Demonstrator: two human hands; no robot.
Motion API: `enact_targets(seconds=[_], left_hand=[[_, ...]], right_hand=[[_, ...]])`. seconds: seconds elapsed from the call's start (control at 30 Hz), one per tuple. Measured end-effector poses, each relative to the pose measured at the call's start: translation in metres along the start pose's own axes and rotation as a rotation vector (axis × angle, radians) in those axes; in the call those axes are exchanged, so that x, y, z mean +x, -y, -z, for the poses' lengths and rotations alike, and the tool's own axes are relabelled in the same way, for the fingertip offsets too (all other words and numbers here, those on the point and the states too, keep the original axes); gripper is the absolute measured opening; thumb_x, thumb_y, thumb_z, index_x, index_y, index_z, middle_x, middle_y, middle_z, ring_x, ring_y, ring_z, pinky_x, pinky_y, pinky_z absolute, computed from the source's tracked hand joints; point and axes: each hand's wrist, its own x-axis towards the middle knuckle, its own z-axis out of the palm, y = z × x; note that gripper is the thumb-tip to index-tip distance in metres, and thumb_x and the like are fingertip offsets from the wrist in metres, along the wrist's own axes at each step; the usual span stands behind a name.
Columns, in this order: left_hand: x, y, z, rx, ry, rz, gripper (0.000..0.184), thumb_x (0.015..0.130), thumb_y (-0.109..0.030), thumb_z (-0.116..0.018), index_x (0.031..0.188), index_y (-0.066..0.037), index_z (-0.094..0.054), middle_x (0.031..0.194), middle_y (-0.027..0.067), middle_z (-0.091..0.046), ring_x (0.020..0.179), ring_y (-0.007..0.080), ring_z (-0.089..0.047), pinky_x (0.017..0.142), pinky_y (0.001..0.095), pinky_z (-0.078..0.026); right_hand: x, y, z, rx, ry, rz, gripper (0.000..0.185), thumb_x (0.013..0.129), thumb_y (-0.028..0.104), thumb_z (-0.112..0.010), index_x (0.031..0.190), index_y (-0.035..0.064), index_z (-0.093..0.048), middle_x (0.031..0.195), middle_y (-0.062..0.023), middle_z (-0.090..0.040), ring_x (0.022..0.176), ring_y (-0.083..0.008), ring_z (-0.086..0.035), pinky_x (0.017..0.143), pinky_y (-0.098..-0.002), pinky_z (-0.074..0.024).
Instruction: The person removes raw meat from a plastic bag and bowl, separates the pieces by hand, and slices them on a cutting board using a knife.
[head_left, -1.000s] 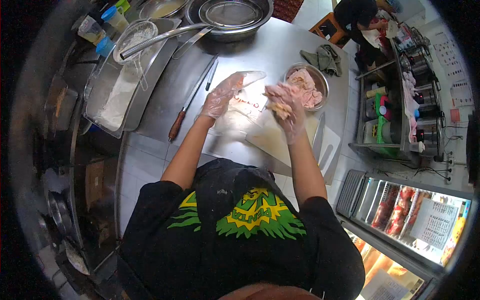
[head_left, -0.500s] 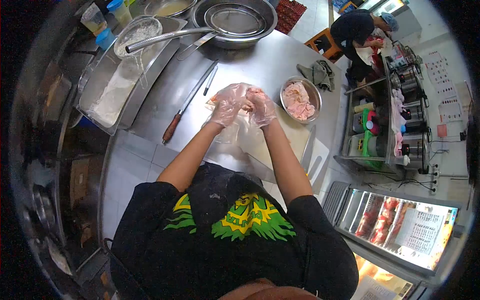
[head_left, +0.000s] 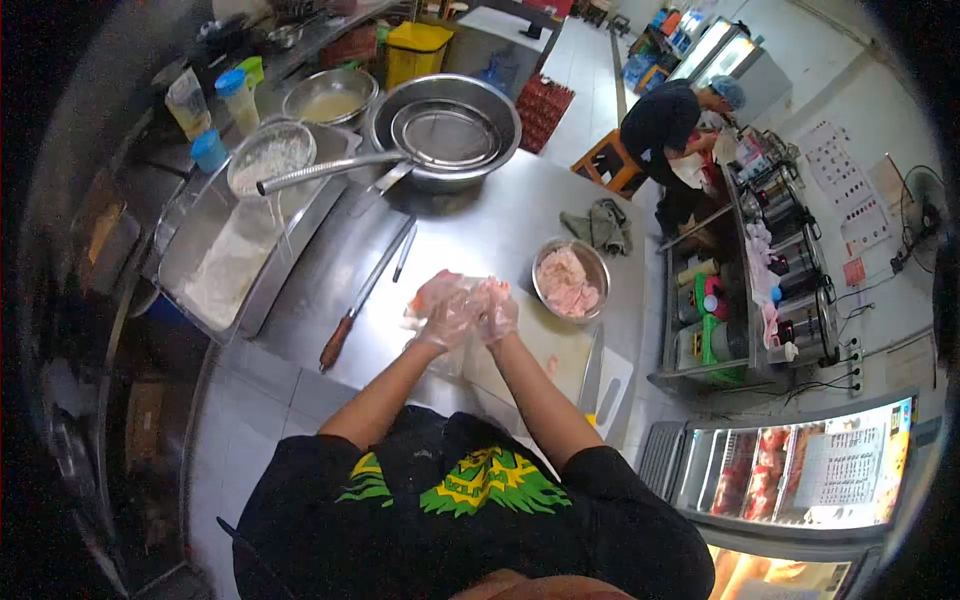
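Note:
Both my hands wear clear plastic gloves and are close together over the steel table. My left hand (head_left: pixel 452 320) is closed on a piece of raw meat (head_left: pixel 436 287), pale pink, which sticks out beyond the fingers. My right hand (head_left: pixel 501 316) is closed beside it, with pink meat showing at its fingertips; the gloves partly hide where the pieces meet. Just right of my hands stands a steel bowl (head_left: pixel 541 297) of raw pale meat (head_left: pixel 568 280). Below is a cutting board (head_left: pixel 522 362) with a small meat scrap on it and a knife (head_left: pixel 591 385) along its right side.
A wooden-handled sharpening steel (head_left: pixel 365 290) and a thin rod (head_left: pixel 405 252) lie left. A flour tray (head_left: pixel 318 228) with a strainer (head_left: pixel 272 165) stands beyond. Large metal basins (head_left: pixel 385 150) and a grey cloth (head_left: pixel 600 228) sit farther back. A co-worker (head_left: pixel 660 125) bends over a shelf at right.
The camera view has tilted up, so the table appears lower and more of the room shows. My hands stay close together at the meat, and more of the piece now shows past my left hand.

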Motion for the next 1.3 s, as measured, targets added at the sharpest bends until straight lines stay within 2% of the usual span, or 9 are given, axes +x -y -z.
enact_targets(seconds=[0.2, 0.3, 0.4, 0.53, 0.6, 0.77, 0.83, 1.13, 1.3], left_hand=[[0.003, 0.021, -0.021, -0.059, -0.007, -0.118, 0.032, 0.083, -0.020, -0.043, 0.114, -0.010, -0.047, 0.110, 0.0080, -0.050, 0.104, 0.0224, -0.045, 0.092, 0.0334, -0.034], [0.008, -0.005, 0.007, -0.414, 0.031, 0.029, 0.030, 0.086, -0.019, -0.039, 0.112, -0.007, -0.046, 0.114, 0.0092, -0.047, 0.107, 0.0214, -0.043, 0.094, 0.0314, -0.032], [0.008, 0.023, -0.005, 0.477, 0.014, -0.300, 0.032, 0.080, -0.010, -0.046, 0.112, -0.005, -0.045, 0.115, 0.0055, -0.048, 0.104, 0.0198, -0.046, 0.093, 0.0321, -0.034], [0.005, 0.032, -0.011, -0.146, 0.012, -0.300, 0.031, 0.079, -0.011, -0.046, 0.110, -0.007, -0.050, 0.120, 0.0057, -0.045, 0.106, 0.0232, -0.045, 0.094, 0.0350, -0.034], [-0.005, 0.032, -0.009, 0.092, -0.028, -0.417, 0.033, 0.079, -0.012, -0.047, 0.111, -0.008, -0.049, 0.121, 0.0064, -0.044, 0.107, 0.0249, -0.044, 0.094, 0.0360, -0.034], [-0.010, -0.059, 0.043, -0.020, 0.330, 0.020, 0.046, 0.075, -0.015, -0.051, 0.120, -0.015, -0.041, 0.122, 0.0096, -0.042, 0.109, 0.0295, -0.042, 0.094, 0.0395, -0.033], [-0.011, -0.047, 0.034, -0.043, 0.255, -0.021, 0.043, 0.077, -0.017, -0.051, 0.119, -0.013, -0.043, 0.119, 0.0089, -0.045, 0.107, 0.0281, -0.043, 0.093, 0.0379, -0.034], [-0.022, 0.033, -0.013, -1.918, 0.166, 0.700, 0.036, 0.086, -0.007, -0.040, 0.120, 0.002, -0.037, 0.115, 0.0076, -0.047, 0.101, 0.0132, -0.048, 0.086, 0.0250, -0.041], [-0.023, -0.014, 0.023, -0.829, 0.116, 0.375, 0.019, 0.082, -0.013, -0.053, 0.099, -0.004, -0.054, 0.090, 0.0004, -0.056, 0.081, 0.0079, -0.052, 0.072, 0.0218, -0.043]], right_hand=[[-0.014, 0.036, 0.007, -0.161, 0.266, -0.073, 0.026, 0.091, 0.025, -0.033, 0.096, 0.0064, -0.050, 0.089, -0.0033, -0.052, 0.082, -0.0114, -0.050, 0.071, -0.0242, -0.0430], [-0.019, 0.040, 0.008, 0.984, 0.328, -0.424, 0.023, 0.090, 0.020, -0.034, 0.097, 0.0058, -0.051, 0.091, -0.0039, -0.055, 0.083, -0.0133, -0.052, 0.073, -0.0256, -0.0437], [-0.029, 0.056, 0.001, 0.603, 0.312, -0.060, 0.020, 0.087, 0.018, -0.040, 0.097, 0.0062, -0.053, 0.088, -0.0018, -0.057, 0.077, -0.0137, -0.054, 0.071, -0.0265, -0.0446], [-0.028, 0.033, 0.017, -1.018, 0.402, 0.564, 0.027, 0.081, 0.023, -0.050, 0.102, 0.0061, -0.050, 0.096, -0.0024, -0.055, 0.081, -0.0121, -0.055, 0.071, -0.0266, -0.0454], [-0.032, 0.034, 0.022, 0.356, 0.528, -0.167, 0.033, 0.077, 0.025, -0.055, 0.103, 0.0055, -0.051, 0.094, -0.0026, -0.055, 0.080, -0.0115, -0.054, 0.070, -0.0266, -0.0457], [-0.017, 0.081, 0.032, 0.288, 0.661, -0.476, 0.032, 0.074, 0.017, -0.057, 0.103, 0.0051, -0.053, 0.095, -0.0035, -0.057, 0.078, -0.0116, -0.055, 0.070, -0.0265, -0.0460], [-0.001, 0.068, 0.032, -0.569, 0.882, 0.709, 0.031, 0.072, 0.017, -0.057, 0.101, 0.0044, -0.056, 0.091, -0.0047, -0.060, 0.078, -0.0114, -0.056, 0.070, -0.0246, -0.0457], [0.036, 0.026, 0.021, -0.059, 1.031, -0.500, 0.007, 0.067, 0.010, -0.059, 0.070, 0.0059, -0.055, 0.065, -0.0050, -0.055, 0.057, -0.0143, -0.049, 0.050, -0.0289, -0.0437], [0.062, 0.078, 0.026, -0.381, 1.262, -0.253, 0.013, 0.066, 0.012, -0.060, 0.077, 0.0047, -0.059, 0.064, -0.0032, -0.055, 0.055, -0.0115, -0.050, 0.047, -0.0262, -0.0415]])
